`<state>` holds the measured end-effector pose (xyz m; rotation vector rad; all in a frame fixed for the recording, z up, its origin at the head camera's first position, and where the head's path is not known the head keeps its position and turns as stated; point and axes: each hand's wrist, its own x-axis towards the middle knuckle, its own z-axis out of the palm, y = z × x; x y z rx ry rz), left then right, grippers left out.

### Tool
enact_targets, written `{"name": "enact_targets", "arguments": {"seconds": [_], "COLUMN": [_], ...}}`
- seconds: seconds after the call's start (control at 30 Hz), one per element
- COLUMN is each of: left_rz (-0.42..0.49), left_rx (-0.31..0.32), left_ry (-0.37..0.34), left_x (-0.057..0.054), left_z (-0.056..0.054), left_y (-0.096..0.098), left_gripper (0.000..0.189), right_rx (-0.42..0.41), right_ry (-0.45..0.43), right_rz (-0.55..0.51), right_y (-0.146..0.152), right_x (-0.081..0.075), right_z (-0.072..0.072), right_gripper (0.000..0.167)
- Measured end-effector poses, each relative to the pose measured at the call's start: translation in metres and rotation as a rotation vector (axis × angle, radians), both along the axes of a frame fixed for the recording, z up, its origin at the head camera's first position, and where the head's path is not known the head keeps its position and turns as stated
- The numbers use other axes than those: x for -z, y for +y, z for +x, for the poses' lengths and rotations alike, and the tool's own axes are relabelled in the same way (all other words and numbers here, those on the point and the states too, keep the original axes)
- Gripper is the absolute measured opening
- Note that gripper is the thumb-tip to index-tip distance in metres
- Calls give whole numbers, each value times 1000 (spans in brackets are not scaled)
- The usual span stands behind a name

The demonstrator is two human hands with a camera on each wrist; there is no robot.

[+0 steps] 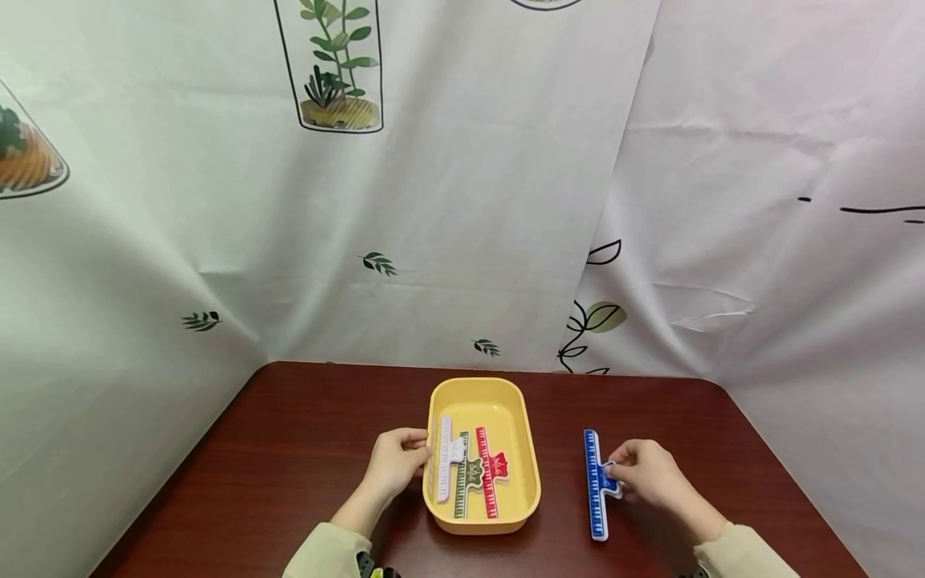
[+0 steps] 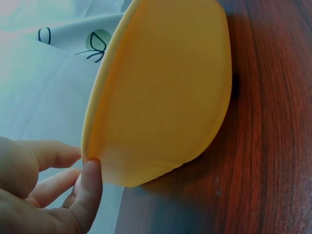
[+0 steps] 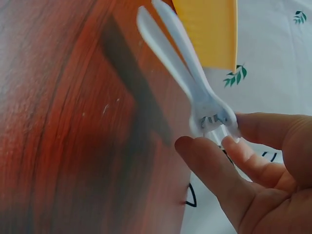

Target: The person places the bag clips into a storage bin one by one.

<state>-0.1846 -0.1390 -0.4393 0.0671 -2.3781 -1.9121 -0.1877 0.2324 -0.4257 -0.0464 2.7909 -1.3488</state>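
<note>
My left hand (image 1: 393, 464) pinches the left rim of a yellow plastic tray (image 1: 519, 490), with thumb and fingers on either side of the edge in the left wrist view. Three long clips with piano-key print lie in the tray: a pale pink one (image 1: 444, 461), a dark green one (image 1: 461, 482) and a red one (image 1: 486, 474). To the right of the tray, my right hand (image 1: 654, 478) pinches the handle of a blue clip (image 1: 595, 494). In the right wrist view, the clip's pale long edges stand apart, raised over the tabletop, with a small spring at the handle.
The dark red-brown wooden table (image 1: 318, 449) reaches back to a white printed curtain (image 1: 470, 201), which hangs behind it and along both sides. A shadow (image 3: 136, 92) of the clip and hand falls on the tabletop.
</note>
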Motion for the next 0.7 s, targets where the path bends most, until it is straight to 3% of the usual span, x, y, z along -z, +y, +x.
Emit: {"name": "enact_targets", "arguments": {"seconds": [0.43,0.7], "left_rz": [-14,-6], "left_rx": [-7,0], "left_ry": [-3,-1], "left_x": [2,2], "left_z": [-1,-1], "left_y": [0,0], "left_gripper": [31,30], "right_rx": [-55,-210], "right_ry": [-14,-85], "right_rz": [-105,-216], "right_y": [-7,-6], "right_x": [-7,-7], "right_z": [-4,-6], "right_gripper": [11,17]}}
